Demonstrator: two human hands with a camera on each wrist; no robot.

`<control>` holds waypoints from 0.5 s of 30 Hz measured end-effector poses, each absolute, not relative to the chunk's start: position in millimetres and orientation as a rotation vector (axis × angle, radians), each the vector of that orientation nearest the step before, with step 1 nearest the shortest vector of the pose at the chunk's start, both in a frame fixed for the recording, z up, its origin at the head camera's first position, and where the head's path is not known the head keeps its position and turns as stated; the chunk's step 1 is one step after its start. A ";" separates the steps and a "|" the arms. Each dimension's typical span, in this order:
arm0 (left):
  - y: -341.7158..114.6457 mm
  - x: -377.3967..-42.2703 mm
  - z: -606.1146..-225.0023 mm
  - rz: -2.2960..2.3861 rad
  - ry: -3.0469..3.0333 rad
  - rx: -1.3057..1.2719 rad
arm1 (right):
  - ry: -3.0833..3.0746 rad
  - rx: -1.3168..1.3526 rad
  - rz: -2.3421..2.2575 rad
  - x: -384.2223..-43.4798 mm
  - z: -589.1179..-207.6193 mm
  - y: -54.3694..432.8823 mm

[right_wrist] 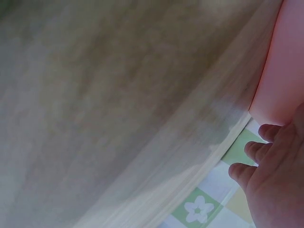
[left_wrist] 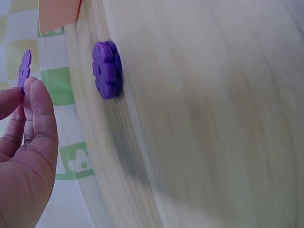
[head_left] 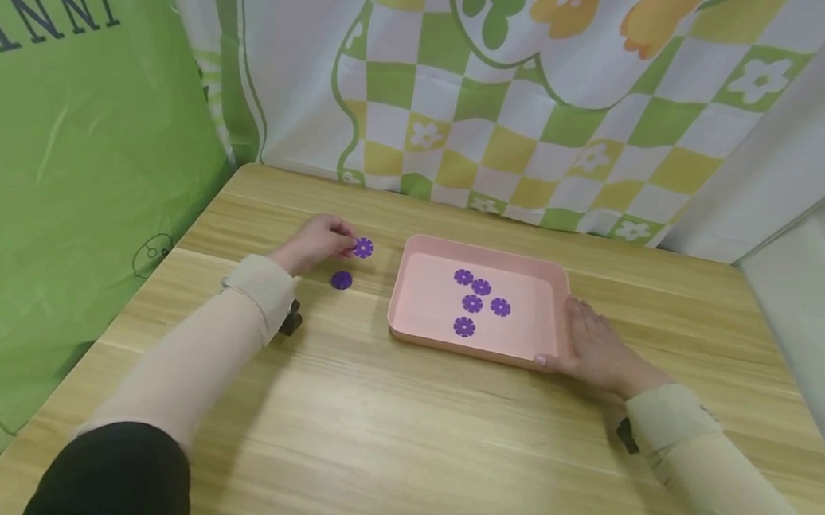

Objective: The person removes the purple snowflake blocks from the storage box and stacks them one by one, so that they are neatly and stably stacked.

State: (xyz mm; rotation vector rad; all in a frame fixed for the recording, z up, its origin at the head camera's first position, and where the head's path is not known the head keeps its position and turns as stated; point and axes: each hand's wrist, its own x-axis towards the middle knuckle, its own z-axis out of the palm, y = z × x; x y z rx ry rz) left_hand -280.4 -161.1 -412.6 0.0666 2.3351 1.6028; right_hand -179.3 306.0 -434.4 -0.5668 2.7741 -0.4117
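Between thumb and fingertips, my left hand (head_left: 322,241) pinches a purple flower-shaped disc (head_left: 364,248) with a notched rim, held above the table left of the tray. Below it, purple discs (left_wrist: 107,70) lie on the wood, apparently one stacked on another. A shallow pink tray (head_left: 408,313) stands in the middle with several purple discs (head_left: 472,303) lying flat inside. At its right end rests my right hand (head_left: 596,352), fingers extended along the outer wall and thumb by the front corner. The right wrist view shows only part of this hand and the tray's side.
The wooden table (head_left: 385,439) has its back edge against a checked green, yellow and white curtain (head_left: 465,125). Green fabric (head_left: 75,146) hangs along the left side. A pale panel (head_left: 813,277) borders the right edge.
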 end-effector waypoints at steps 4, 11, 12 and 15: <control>-170.9 -277.7 -412.5 1.567 2.353 0.061 | 2.785 -0.579 -0.412 -179.5 -436.1 306.2; -182.9 -275.2 -414.0 1.533 2.312 0.054 | 2.781 -0.579 -0.420 -180.4 -435.8 306.7; -183.9 -274.8 -414.3 1.527 2.307 0.050 | 2.778 -0.576 -0.421 -180.6 -435.5 306.7; -186.5 -273.5 -414.4 1.501 2.306 0.033 | 2.765 -0.566 -0.433 -180.2 -434.5 305.9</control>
